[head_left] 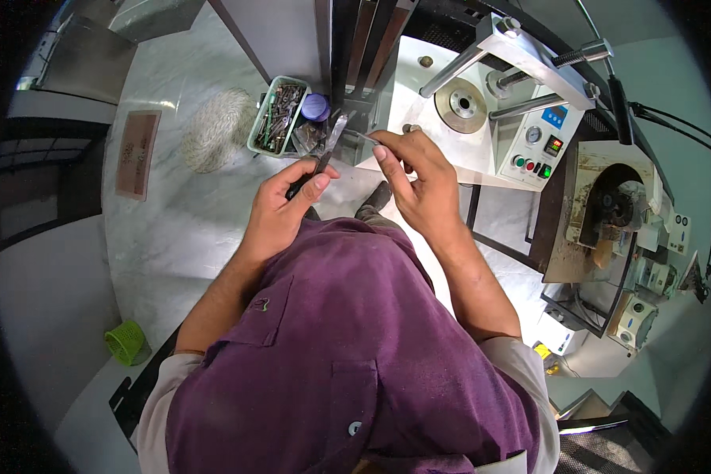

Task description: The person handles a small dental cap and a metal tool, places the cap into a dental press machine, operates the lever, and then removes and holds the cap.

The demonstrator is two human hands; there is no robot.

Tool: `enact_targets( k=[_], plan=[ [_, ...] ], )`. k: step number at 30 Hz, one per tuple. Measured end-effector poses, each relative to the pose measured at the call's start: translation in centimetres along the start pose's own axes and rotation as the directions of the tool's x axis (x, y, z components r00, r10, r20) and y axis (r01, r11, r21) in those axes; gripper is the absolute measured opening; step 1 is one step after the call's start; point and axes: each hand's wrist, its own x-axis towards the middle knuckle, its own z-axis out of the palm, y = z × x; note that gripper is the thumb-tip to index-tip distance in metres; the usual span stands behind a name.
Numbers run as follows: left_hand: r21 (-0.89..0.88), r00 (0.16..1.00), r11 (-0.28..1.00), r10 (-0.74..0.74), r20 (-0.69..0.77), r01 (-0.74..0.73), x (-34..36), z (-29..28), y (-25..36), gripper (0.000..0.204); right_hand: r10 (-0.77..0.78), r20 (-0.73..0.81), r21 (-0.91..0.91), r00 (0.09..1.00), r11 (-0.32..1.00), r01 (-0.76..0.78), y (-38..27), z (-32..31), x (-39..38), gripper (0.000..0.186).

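My left hand [291,191] is closed round the dark handle of a slim tool with a flat, shiny metal blade [336,133], which points up and away from me. My right hand [419,178] pinches a thin metal piece [363,137] between thumb and fingers. Its tip points left toward the blade, with a small gap between them; its exact kind is too small to make out. Both hands are held up in front of my purple apron [332,292], close to the white machine's front left corner.
Beyond my left hand, a pale green bin [253,134] holds many small metal parts, with a purple-lidded jar [316,107] beside it. A white press machine [434,71] with a round metal plate stands ahead right. A woven round stool [217,130] sits left; a green basket [126,342] is lower left.
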Motion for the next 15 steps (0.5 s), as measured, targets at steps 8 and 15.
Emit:
enact_targets(
  k=[8,15],
  plan=[
    [0.144,0.984,0.984,0.121,-0.132,-0.101,-0.9,1.1,-1.5,0.022,-0.032,-0.011,-0.154,0.999,0.988,0.03,0.0,0.5,-0.3,0.017],
    [0.253,0.985,0.963,0.13,-0.11,-0.099,-1.9,1.6,-0.5,0.019,0.073,-0.087,-0.103,0.994,0.991,-0.082,0.0,-0.3,-0.4,0.017]
  ],
)
